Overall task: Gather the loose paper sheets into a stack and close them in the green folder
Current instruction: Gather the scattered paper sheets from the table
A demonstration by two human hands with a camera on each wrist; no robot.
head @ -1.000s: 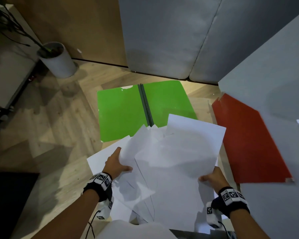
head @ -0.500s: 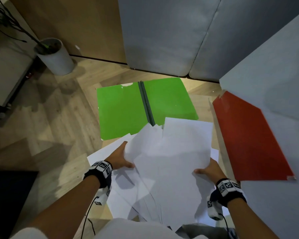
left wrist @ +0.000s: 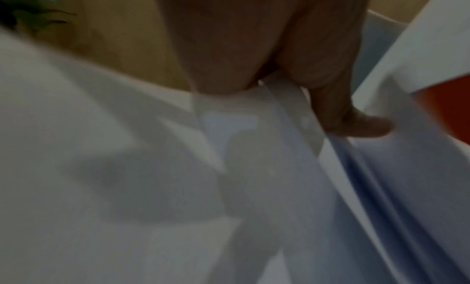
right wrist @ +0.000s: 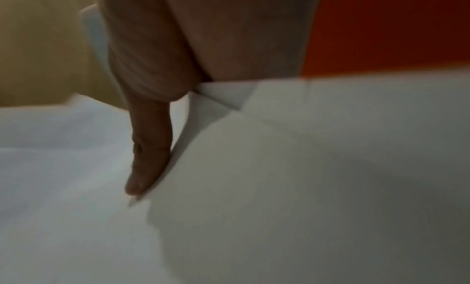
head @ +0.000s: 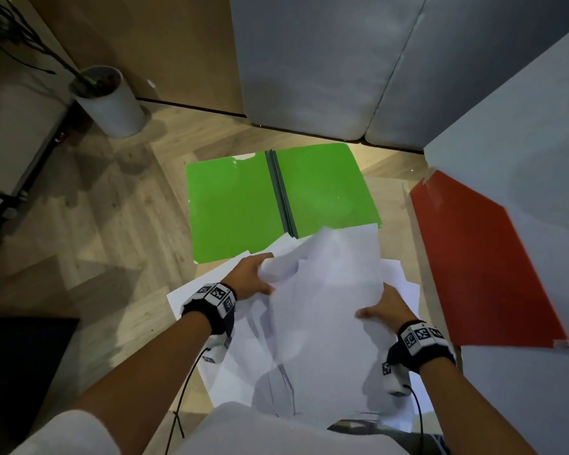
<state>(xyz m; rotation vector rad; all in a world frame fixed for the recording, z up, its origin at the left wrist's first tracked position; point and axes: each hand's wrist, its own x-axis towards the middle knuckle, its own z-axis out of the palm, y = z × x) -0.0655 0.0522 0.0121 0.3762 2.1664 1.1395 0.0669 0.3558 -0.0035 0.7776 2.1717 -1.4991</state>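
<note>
A loose bundle of white paper sheets (head: pixel 326 307) is held up over the wooden floor between my two hands. My left hand (head: pixel 253 277) grips the bundle's left edge, thumb (left wrist: pixel 356 125) on top and fingers underneath. My right hand (head: pixel 385 307) grips the right edge, its thumb (right wrist: pixel 145 167) lying across the top sheet. The sheets (left wrist: pixel 178 187) bow and overlap unevenly. More sheets (head: pixel 191 293) lie flat on the floor below. The green folder (head: pixel 243 205) lies open and flat just beyond the bundle, its dark spine up the middle.
A red folder (head: pixel 480 264) lies on the floor to the right, partly under a grey cushion (head: pixel 523 152). Grey sofa cushions (head: pixel 309 60) stand behind the green folder. A white plant pot (head: pixel 112 103) stands at the far left.
Both hands have drawn closer together, squeezing the spread sheets into a narrower, bowed bundle. The bundle's far edge has pulled back off the green folder.
</note>
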